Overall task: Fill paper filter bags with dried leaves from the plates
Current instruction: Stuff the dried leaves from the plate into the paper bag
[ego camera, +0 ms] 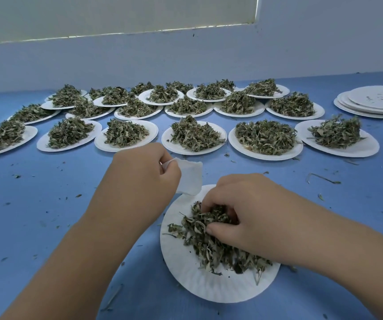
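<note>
The round white paper plate (199, 282) sits nearest on the blue table (47, 204). Above its far edge the left hand (139, 172) pinches a small white paper filter bag (191, 176), seemingly flimsy and best held by its rim. The right hand (239, 211) curls round light, brittle-looking dried green leaves (211, 245).

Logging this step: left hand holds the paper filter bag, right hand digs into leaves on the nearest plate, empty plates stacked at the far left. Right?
One slip: the head view shows the stack of empty plates at the far right, not left. The left hand holds the filter bag; the right hand digs into leaves on the nearest plate.
</note>
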A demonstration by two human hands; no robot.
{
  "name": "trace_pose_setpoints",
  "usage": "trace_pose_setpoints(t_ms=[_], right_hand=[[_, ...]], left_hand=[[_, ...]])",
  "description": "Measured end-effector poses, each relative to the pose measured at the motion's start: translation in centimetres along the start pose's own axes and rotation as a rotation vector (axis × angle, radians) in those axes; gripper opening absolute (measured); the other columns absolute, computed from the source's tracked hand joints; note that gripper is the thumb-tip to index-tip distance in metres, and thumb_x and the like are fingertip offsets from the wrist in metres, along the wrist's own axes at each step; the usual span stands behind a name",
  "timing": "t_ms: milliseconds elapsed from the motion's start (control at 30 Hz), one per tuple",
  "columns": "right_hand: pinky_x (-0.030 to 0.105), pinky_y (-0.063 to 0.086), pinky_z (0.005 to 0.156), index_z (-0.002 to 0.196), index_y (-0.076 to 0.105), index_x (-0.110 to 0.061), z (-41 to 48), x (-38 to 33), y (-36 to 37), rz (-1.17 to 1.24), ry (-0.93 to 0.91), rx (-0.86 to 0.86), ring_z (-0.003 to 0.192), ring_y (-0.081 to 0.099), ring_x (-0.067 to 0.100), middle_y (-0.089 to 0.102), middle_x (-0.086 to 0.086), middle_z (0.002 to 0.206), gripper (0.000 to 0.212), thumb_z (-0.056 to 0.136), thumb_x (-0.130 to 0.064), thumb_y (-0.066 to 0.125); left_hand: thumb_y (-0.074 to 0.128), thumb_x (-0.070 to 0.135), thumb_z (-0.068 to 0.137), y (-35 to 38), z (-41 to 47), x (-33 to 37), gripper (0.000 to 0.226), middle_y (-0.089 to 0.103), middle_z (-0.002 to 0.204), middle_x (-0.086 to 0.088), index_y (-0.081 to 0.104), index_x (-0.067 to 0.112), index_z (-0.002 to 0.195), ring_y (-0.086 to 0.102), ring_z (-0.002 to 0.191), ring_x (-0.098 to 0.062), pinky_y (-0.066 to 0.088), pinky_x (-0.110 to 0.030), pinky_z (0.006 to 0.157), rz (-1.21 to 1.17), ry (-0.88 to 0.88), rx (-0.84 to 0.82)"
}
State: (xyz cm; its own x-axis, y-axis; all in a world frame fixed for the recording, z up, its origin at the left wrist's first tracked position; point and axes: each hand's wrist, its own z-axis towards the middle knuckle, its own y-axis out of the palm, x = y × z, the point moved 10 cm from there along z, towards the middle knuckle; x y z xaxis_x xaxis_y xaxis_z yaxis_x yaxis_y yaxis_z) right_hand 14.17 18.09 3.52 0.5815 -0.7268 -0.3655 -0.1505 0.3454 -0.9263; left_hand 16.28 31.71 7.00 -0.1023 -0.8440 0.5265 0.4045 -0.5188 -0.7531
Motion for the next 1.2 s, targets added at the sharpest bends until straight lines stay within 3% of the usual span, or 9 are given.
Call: trace_pose_setpoints(t_ms=[133,233,333,433,533,733,933,1100,1200], right_hand=[[0.011,0.039,0.068,0.104,0.063,-0.039,-0.1,0.1,-0.6,0.012,-0.005,0.033,0.078,0.043,-0.012,0.046,-0.024,0.085,0.018,0.087,-0.043,0.058],[0.009,0.041,0.067,0.098,0.067,-0.037,0.0,0.6,-1.3,0.081,0.013,0.067,0.081,0.045,-0.017,0.051,-0.030,0.078,0.016,0.084,-0.041,0.062],[0.007,0.041,0.071,0.091,0.069,-0.034,0.0,0.9,-2.1,0.175,0.017,0.095,0.077,0.051,-0.014,0.051,-0.041,0.085,0.013,0.080,-0.041,0.065],[0.012,0.045,0.058,0.086,0.069,-0.036,0.0,1.3,-2.9,0.292,0.015,0.105,0.061,0.055,-0.001,0.061,-0.024,0.078,0.016,0.074,-0.045,0.063],[0.015,0.043,0.051,0.086,0.071,-0.034,0.2,1.6,-3.2,0.422,-0.001,0.071,0.052,0.052,0.000,0.064,-0.012,0.066,0.012,0.077,-0.040,0.066],[0.044,0.053,0.066,0.088,0.070,-0.035,0.3,2.1,-4.3,0.543,0.001,0.131,0.069,0.063,0.028,0.068,0.004,0.071,0.016,0.075,-0.042,0.064],[0.022,0.044,0.052,0.077,0.068,-0.031,0.1,2.4,-4.5,0.446,0.076,0.331,0.054,0.054,0.012,0.063,-0.003,0.065,0.002,0.079,-0.031,0.068],[0.010,0.042,0.057,0.076,0.065,-0.032,0.0,2.6,-4.6,0.329,0.146,0.425,0.063,0.055,-0.002,0.060,-0.023,0.076,0.006,0.077,-0.030,0.071],[0.010,0.041,0.059,0.078,0.065,-0.031,0.1,2.4,-4.6,0.237,0.148,0.441,0.071,0.054,-0.003,0.058,-0.012,0.065,0.007,0.076,-0.031,0.072]], left_hand=[[0.056,0.033,0.089,0.7,0.0,0.1,0.018,0.054,0.055,0.033,0.059,0.027,0.073,0.055,0.062,-0.008,0.042,-0.024,0.050,-0.013,0.011,-0.057],[0.057,0.032,0.090,1.0,0.0,0.1,0.008,0.056,0.052,0.026,0.058,0.032,0.082,0.056,0.055,-0.012,0.052,-0.031,0.057,-0.053,0.021,-0.079],[0.057,0.032,0.091,0.9,-0.1,0.3,0.004,0.058,0.053,0.013,0.057,0.035,0.088,0.054,0.051,-0.017,0.053,-0.039,0.058,-0.081,0.055,-0.083],[0.056,0.031,0.091,0.8,-0.2,0.9,0.009,0.057,0.055,0.002,0.058,0.032,0.083,0.052,0.050,-0.020,0.052,-0.041,0.055,-0.077,0.107,-0.072],[0.057,0.030,0.090,0.6,-0.3,1.2,0.012,0.059,0.060,0.005,0.058,0.031,0.079,0.054,0.055,-0.017,0.047,-0.030,0.053,-0.084,0.130,-0.060],[0.057,0.030,0.089,0.6,-0.5,1.5,0.015,0.059,0.064,0.010,0.057,0.034,0.075,0.053,0.057,-0.016,0.045,-0.031,0.050,-0.062,0.165,-0.042],[0.058,0.031,0.087,1.0,-0.8,2.2,0.013,0.058,0.064,0.010,0.058,0.035,0.075,0.051,0.058,-0.014,0.042,-0.030,0.050,-0.084,0.198,-0.044],[0.060,0.026,0.088,1.4,-1.0,2.7,0.012,0.053,0.057,0.002,0.061,0.031,0.076,0.049,0.054,-0.020,0.040,-0.028,0.055,-0.152,0.225,-0.052],[0.062,0.024,0.088,1.8,-1.1,2.7,0.013,0.046,0.049,0.003,0.062,0.030,0.076,0.043,0.047,-0.015,0.037,-0.023,0.050,-0.201,0.217,-0.061]])
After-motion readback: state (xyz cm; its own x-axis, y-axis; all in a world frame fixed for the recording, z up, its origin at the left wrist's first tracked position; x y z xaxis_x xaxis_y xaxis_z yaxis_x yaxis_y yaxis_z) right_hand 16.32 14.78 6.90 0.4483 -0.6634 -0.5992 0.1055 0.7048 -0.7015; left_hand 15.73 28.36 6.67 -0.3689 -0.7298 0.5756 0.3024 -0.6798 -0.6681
